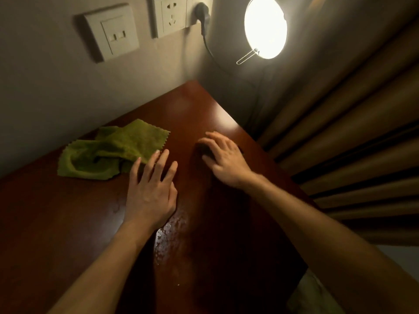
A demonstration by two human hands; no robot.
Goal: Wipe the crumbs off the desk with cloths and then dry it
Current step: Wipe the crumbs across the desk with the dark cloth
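A crumpled green cloth [108, 152] lies on the reddish-brown desk [68, 223] near the wall at the left. My left hand [152, 189] lies flat with its fingers apart, and its fingertips reach the cloth's right edge without gripping it. My right hand [224, 159] is curled over a small dark wad, apparently a dark cloth [204, 149], and presses it onto the desk near the right edge. Most of the wad is hidden under the palm. Small glistening specks or droplets [172, 227] lie on the desk beside my left wrist.
The desk stands in a corner against a wall with a switch plate [111, 32] and sockets [172, 17], one holding a black plug [203, 14]. A bright round lamp [265, 28] hangs at the back right. Brown curtains [340, 132] run along the desk's right edge.
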